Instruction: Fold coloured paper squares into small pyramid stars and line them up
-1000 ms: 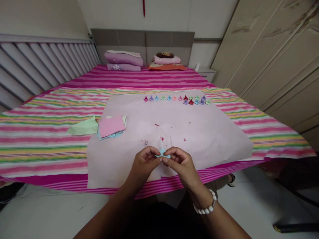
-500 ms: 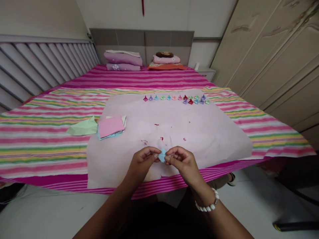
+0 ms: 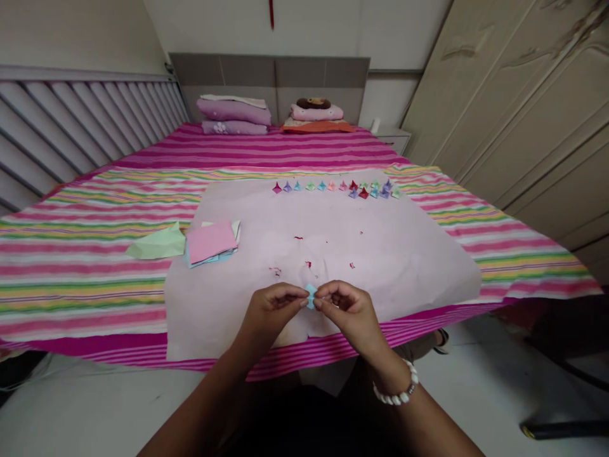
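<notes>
A small folded piece of light blue paper [image 3: 311, 296] is pinched between my two hands, just above the near part of the large pale paper sheet [image 3: 380, 266]. My left hand [image 3: 275, 310] grips its left side with thumb and forefinger. From the right, my right hand [image 3: 348, 311] pinches the other side the same way. The fingertips cover much of the paper, so its exact folds are hard to make out. Beyond my hands, small dark red scraps [image 3: 308, 264] lie scattered on the sheet.
Along the sheet's far edge stand several small folded paper shapes [image 3: 322, 186] in many colours. At left lies a stack of coloured paper [image 3: 212, 243], a creased light green paper [image 3: 157, 242] beside it. Striped bedding [image 3: 85, 254] lies beneath everything. Folded bedding piles [image 3: 234, 114] rest by the headboard.
My hands have drawn slightly closer together, and less of the light blue paper shows between the fingertips. Everything else stays in place.
</notes>
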The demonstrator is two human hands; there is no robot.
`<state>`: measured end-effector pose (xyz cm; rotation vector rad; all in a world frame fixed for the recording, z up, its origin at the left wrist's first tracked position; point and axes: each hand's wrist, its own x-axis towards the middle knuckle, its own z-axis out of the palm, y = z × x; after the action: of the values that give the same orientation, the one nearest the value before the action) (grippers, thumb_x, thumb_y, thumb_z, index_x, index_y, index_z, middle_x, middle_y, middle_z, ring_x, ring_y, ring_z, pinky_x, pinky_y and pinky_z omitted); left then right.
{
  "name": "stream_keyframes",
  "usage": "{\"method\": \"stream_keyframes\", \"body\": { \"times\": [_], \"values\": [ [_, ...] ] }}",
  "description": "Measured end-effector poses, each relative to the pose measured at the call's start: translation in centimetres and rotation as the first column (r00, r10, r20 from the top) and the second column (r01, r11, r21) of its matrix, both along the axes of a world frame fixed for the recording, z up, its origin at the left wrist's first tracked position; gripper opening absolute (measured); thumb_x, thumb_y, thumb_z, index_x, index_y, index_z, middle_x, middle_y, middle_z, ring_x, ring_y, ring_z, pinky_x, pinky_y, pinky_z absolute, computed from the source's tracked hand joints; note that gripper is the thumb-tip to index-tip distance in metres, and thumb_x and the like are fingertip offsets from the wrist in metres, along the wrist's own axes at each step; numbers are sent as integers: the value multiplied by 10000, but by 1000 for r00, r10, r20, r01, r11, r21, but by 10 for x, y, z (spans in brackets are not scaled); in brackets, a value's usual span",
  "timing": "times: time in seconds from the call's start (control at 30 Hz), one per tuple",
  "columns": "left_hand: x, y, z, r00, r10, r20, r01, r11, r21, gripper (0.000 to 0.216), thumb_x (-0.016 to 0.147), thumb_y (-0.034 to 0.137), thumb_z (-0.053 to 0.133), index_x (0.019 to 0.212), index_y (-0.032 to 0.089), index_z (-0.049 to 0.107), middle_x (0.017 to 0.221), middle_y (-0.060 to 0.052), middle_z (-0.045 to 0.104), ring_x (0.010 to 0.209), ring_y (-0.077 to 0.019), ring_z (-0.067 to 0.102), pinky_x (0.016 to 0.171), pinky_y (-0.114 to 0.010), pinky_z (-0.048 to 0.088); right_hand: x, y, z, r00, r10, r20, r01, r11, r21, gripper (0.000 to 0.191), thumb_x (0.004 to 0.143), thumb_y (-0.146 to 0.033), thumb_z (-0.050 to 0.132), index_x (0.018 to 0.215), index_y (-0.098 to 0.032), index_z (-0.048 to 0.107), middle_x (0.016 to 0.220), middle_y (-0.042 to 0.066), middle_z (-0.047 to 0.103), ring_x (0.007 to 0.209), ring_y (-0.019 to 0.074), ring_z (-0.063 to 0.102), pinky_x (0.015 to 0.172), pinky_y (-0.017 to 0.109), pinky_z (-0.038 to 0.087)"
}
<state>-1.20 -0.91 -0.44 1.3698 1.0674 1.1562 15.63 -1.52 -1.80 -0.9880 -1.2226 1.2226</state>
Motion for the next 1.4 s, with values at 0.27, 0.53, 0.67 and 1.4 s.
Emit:
{"method": "stream_keyframes", "body": {
  "times": [0.27, 0.53, 0.67, 1.4],
  "values": [
    [1, -3, 1, 963, 67, -260, -27, 988, 154, 212, 722, 220, 730, 933, 219, 743, 882, -24, 750, 800, -165, 664, 762, -295, 537, 1, 0, 2, 992, -36, 121, 24, 995, 99, 133, 714, -208, 723, 846, -205, 706, 732, 10, 673, 627, 134, 557, 615, 278, 479],
    [5, -4, -9, 927, 93, -364, 15, 959, 282, 171, 836, 205, 604, 975, 233, 700, 896, -30, 666, 833, -162, 619, 781, -299, 499, 1, -1, 2, 951, -127, 280, 51, 963, 264, 193, 801, -189, 665, 979, -239, 718, 832, 35, 679, 714, 170, 594, 689, 320, 492],
    [6, -2, -11, 938, 91, -334, -6, 969, 247, 149, 828, 218, 604, 934, 230, 708, 910, -40, 630, 856, -169, 612, 756, -293, 500, 1, -1, 2, 935, -131, 331, 30, 956, 293, 159, 822, -191, 653, 956, -243, 721, 837, 38, 679, 719, 172, 598, 683, 315, 484],
    [1, 4, -4, 999, 37, 16, -35, 988, -151, 154, 605, 284, 813, 643, 172, 716, 666, -26, 719, 668, -164, 655, 683, -295, 529, 5, 4, -1, 997, 41, 63, -38, 998, -40, 183, 686, -364, 783, 746, -208, 709, 739, 18, 658, 678, 156, 552, 653, 300, 444]
  ]
}}
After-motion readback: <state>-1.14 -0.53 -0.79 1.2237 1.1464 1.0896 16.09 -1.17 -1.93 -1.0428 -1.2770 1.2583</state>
